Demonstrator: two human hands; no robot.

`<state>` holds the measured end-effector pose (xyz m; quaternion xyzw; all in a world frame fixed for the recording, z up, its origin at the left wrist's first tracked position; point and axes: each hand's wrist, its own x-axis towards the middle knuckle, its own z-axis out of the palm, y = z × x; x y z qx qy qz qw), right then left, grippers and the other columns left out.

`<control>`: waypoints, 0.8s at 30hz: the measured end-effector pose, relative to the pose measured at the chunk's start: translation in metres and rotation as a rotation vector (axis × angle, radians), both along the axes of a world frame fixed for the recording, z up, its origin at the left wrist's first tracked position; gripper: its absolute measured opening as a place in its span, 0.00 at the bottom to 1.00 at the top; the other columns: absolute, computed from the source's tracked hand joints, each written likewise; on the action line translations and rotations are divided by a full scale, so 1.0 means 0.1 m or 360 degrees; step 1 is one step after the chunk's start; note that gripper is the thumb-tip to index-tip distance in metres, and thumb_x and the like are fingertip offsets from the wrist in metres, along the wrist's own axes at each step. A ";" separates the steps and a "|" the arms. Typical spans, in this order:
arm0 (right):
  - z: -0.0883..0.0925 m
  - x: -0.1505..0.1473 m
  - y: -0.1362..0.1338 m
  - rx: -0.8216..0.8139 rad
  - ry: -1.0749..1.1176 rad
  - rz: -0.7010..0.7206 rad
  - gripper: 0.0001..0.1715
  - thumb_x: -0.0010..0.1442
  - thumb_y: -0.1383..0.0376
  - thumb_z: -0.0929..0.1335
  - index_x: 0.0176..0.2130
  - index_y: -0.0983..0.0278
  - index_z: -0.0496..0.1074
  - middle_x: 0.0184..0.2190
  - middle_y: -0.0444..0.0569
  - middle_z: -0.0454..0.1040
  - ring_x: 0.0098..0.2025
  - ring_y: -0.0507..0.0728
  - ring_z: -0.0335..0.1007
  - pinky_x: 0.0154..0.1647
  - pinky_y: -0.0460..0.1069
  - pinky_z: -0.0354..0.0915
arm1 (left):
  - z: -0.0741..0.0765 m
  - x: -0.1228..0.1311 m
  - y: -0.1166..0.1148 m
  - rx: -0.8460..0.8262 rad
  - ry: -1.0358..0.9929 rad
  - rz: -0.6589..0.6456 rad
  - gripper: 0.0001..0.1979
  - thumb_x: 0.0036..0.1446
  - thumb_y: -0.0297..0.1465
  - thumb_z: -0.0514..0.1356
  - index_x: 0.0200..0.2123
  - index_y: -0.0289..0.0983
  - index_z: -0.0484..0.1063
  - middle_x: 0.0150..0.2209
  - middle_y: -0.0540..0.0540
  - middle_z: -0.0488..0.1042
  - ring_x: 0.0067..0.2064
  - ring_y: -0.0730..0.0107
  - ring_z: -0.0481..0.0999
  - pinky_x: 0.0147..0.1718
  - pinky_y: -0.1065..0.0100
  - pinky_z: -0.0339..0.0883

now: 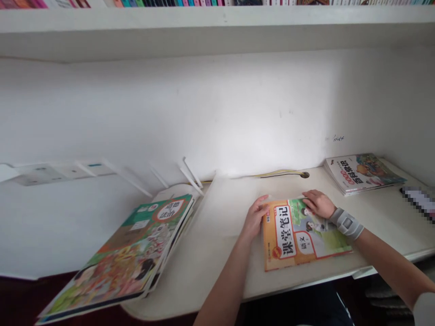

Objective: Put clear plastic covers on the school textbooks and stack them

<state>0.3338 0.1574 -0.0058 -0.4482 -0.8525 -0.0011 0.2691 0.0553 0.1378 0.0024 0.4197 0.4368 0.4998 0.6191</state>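
An orange and green workbook, with large Chinese characters on its cover, lies sideways near the front of the white desk. My left hand grips its upper left corner, thumb on the cover and the other fingers along the edge. My right hand, with a grey band on the wrist, is closed over the far edge of the same workbook; its fingertips are partly hidden. Both palms face inward around the book.
On the left, a pile of picture-covered books overhangs the desk edge, in front of a white router with antennas. Back right is another stack of books, with a phone beside it. Cables run to a desk hole. A bookshelf hangs above.
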 end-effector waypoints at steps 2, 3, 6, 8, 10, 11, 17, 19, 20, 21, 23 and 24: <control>0.02 0.14 0.02 -0.0021 0.0054 -0.0023 0.22 0.65 0.57 0.57 0.45 0.66 0.71 0.36 0.55 0.74 0.39 0.58 0.69 0.43 0.54 0.66 | 0.02 -0.01 -0.01 0.0000 -0.0011 -0.0005 0.32 0.42 0.35 0.67 0.52 0.35 0.65 0.27 0.50 0.74 0.28 0.69 0.73 0.29 0.70 0.66; 0.02 0.20 0.03 -0.0019 0.0093 -0.0041 0.22 0.65 0.56 0.57 0.43 0.66 0.72 0.36 0.56 0.74 0.40 0.59 0.69 0.44 0.55 0.66 | 0.04 -0.01 -0.02 0.0000 -0.0021 -0.0008 0.32 0.42 0.35 0.67 0.52 0.35 0.65 0.27 0.50 0.74 0.28 0.69 0.73 0.30 0.70 0.65; 0.01 0.36 0.04 -0.0024 0.0361 -0.0196 0.21 0.62 0.53 0.60 0.41 0.64 0.73 0.40 0.57 0.73 0.43 0.60 0.69 0.46 0.56 0.65 | 0.08 -0.01 -0.05 0.0021 -0.0042 -0.0016 0.36 0.43 0.36 0.67 0.56 0.36 0.61 0.26 0.51 0.73 0.27 0.70 0.73 0.30 0.70 0.65; 0.03 0.41 0.01 -0.0176 0.0693 -0.0322 0.23 0.59 0.51 0.62 0.43 0.64 0.72 0.39 0.55 0.74 0.39 0.59 0.70 0.42 0.55 0.67 | 0.09 -0.01 -0.06 0.0070 -0.0014 -0.0018 0.37 0.44 0.36 0.66 0.58 0.37 0.58 0.26 0.52 0.73 0.27 0.71 0.72 0.29 0.70 0.65; 0.07 0.42 -0.03 -0.0448 0.1034 -0.0376 0.25 0.57 0.49 0.63 0.46 0.64 0.70 0.33 0.51 0.75 0.33 0.56 0.70 0.36 0.52 0.67 | 0.08 -0.02 -0.05 0.0128 0.0060 0.0000 0.36 0.45 0.37 0.65 0.58 0.38 0.59 0.25 0.53 0.72 0.26 0.72 0.72 0.29 0.70 0.65; 0.11 0.42 -0.06 -0.0581 0.1170 -0.0374 0.27 0.56 0.49 0.64 0.47 0.64 0.70 0.31 0.49 0.74 0.31 0.55 0.69 0.34 0.51 0.67 | 0.08 -0.03 -0.04 0.0149 0.0103 0.0017 0.35 0.45 0.37 0.65 0.57 0.38 0.60 0.26 0.53 0.72 0.26 0.72 0.72 0.29 0.70 0.64; 0.35 0.47 -0.15 -0.1217 0.1306 -0.0268 0.27 0.42 0.49 0.72 0.37 0.65 0.74 0.28 0.47 0.76 0.28 0.53 0.68 0.32 0.49 0.65 | 0.07 -0.09 0.00 0.0155 0.0427 0.0123 0.19 0.42 0.39 0.65 0.38 0.35 0.73 0.28 0.49 0.74 0.29 0.70 0.72 0.30 0.71 0.64; 0.38 0.51 -0.16 -0.1334 0.1252 -0.0261 0.24 0.41 0.50 0.73 0.31 0.66 0.74 0.24 0.45 0.74 0.26 0.52 0.67 0.31 0.48 0.63 | 0.08 -0.10 -0.01 0.0141 0.0457 0.0140 0.17 0.42 0.40 0.65 0.33 0.35 0.74 0.27 0.48 0.74 0.29 0.71 0.71 0.30 0.71 0.64; 0.39 0.53 -0.15 -0.1367 0.1249 -0.0253 0.24 0.41 0.50 0.73 0.29 0.66 0.74 0.23 0.45 0.74 0.25 0.51 0.66 0.30 0.48 0.62 | 0.09 -0.09 -0.02 0.0136 0.0469 0.0145 0.16 0.42 0.40 0.65 0.31 0.35 0.73 0.27 0.49 0.73 0.29 0.71 0.71 0.30 0.71 0.63; 0.38 0.54 -0.15 -0.1398 0.1266 -0.0239 0.23 0.41 0.50 0.73 0.28 0.67 0.73 0.22 0.44 0.73 0.25 0.51 0.65 0.29 0.47 0.62 | 0.10 -0.09 -0.03 0.0132 0.0478 0.0147 0.15 0.42 0.40 0.65 0.29 0.35 0.73 0.26 0.49 0.73 0.28 0.71 0.71 0.29 0.71 0.63; 0.36 0.55 -0.14 -0.1461 0.1346 -0.0210 0.23 0.41 0.49 0.73 0.27 0.66 0.72 0.20 0.42 0.71 0.23 0.50 0.64 0.27 0.46 0.60 | 0.11 -0.07 -0.03 0.0127 0.0479 0.0143 0.15 0.42 0.41 0.64 0.26 0.35 0.70 0.24 0.50 0.72 0.27 0.72 0.70 0.29 0.71 0.63; 0.34 0.54 -0.13 -0.1486 0.1396 -0.0196 0.23 0.41 0.49 0.73 0.26 0.66 0.71 0.20 0.41 0.70 0.23 0.50 0.63 0.26 0.46 0.60 | 0.11 -0.06 -0.02 0.0122 0.0473 0.0135 0.15 0.42 0.42 0.63 0.25 0.35 0.69 0.24 0.50 0.71 0.27 0.72 0.70 0.28 0.71 0.63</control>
